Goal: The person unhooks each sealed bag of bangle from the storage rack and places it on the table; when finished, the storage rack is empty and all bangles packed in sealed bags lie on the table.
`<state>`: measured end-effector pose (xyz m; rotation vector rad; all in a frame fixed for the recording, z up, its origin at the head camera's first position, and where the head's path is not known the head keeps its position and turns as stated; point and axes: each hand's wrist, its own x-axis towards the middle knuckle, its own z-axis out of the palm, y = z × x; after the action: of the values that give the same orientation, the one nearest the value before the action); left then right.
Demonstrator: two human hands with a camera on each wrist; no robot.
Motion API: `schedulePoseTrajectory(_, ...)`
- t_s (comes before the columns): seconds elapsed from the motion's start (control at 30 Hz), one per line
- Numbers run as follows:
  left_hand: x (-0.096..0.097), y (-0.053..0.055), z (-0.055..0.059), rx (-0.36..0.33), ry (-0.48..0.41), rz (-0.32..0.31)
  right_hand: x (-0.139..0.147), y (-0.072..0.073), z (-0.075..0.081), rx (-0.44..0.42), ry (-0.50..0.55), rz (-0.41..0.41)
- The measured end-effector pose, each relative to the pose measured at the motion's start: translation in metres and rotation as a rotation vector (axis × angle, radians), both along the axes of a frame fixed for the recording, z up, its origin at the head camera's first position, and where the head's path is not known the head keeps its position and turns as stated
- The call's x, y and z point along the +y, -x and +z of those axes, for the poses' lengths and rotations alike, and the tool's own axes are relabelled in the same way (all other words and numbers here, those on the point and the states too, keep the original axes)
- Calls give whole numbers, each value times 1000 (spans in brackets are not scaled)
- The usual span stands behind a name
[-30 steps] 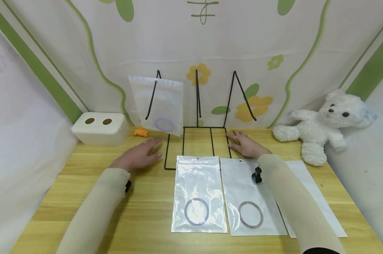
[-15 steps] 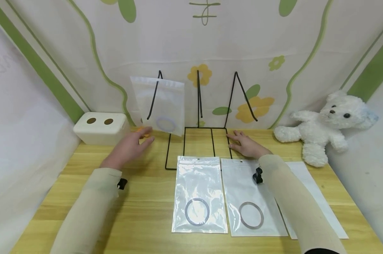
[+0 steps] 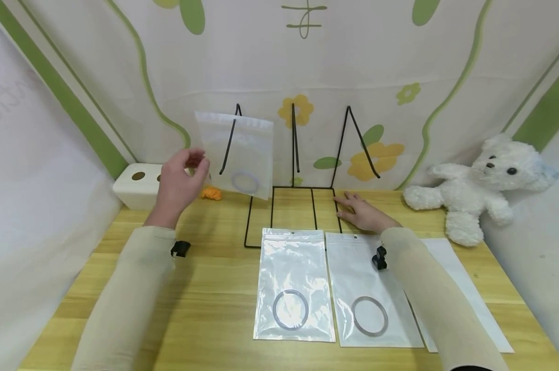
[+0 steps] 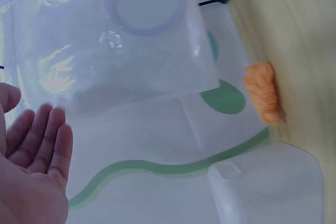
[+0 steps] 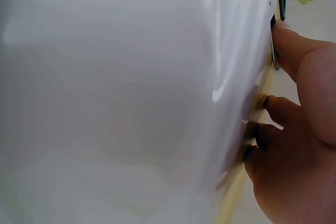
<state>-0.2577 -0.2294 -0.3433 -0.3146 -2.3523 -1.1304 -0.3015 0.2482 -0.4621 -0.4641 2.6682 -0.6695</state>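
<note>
A clear zip-lock bag point(image 3: 256, 149) with a pale ring in it hangs from the left hook of a black wire rack point(image 3: 331, 187). My left hand point(image 3: 179, 178) is raised beside the bag's left edge, fingers loosely bent and nothing between them. In the left wrist view, the fingers point(image 4: 44, 140) lie just below the hanging bag point(image 4: 142, 51). My right hand point(image 3: 362, 212) rests with spread, relaxed fingers at the right side of the rack's base. Close up in the right wrist view, a shiny bag point(image 5: 131, 93) fills much of the picture beside that hand point(image 5: 294, 124).
Two more ring bags, a left one point(image 3: 293, 268) and a right one point(image 3: 353, 278), lie flat before the rack. A white sheet-like item point(image 3: 474, 293) is partly under the right sleeve. A white box point(image 3: 131, 190), an orange bundle point(image 3: 212, 193) and a white teddy bear point(image 3: 469, 190) stand behind.
My left hand has moved left, away from the rack's base, then up to beside the hanging bag. My right hand stays in place at the rack.
</note>
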Motion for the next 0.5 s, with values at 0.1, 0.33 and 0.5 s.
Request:
schedulePoseTrajectory(0.1,3,7,10,19,-62,28,0,0,0,0,-1,-5)
schedulePoseTrajectory(0.33,12,25,30,54,-155,87,0,-1,0,2,-3,-6)
schedulePoseTrajectory(0.5,14,33,38,66,-181,107,0,-1,-1,1,-1,-9)
